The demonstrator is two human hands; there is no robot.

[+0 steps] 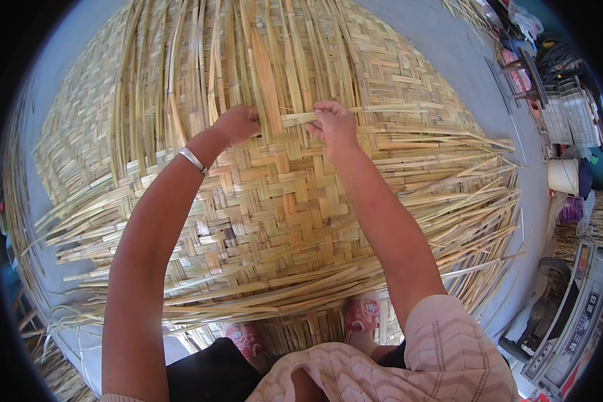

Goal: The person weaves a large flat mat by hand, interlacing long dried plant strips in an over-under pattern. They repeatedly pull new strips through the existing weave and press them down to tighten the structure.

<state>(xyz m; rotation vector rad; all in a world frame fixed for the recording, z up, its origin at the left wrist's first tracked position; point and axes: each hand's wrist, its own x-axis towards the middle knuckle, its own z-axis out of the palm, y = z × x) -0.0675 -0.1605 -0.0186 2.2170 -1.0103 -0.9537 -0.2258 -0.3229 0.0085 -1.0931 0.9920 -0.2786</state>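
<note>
A large mat point(241, 201) of pale split reed strips, woven in a diagonal pattern, spreads over the floor before me. With thumb and fingers my right hand point(333, 124) pinches a flat reed strip point(395, 108) that lies crosswise; its left end passes over the lengthwise strips. My left hand point(236, 126) is just left of that end, its fingers curled against upright strips; what they grip is hidden. Between the hands stands a wider orange-brown strip point(264, 74). Loose lengthwise strips point(208, 60) lie raised on the weave and run away from me.
Long loose strip ends point(449, 201) fan out at the right, and others point(80, 221) at the left. My feet in pink shoes point(363, 313) are at the near edge. Along the right stand a wooden stool point(526, 74), a whitish bucket point(563, 176) and a vehicle's front part point(573, 321).
</note>
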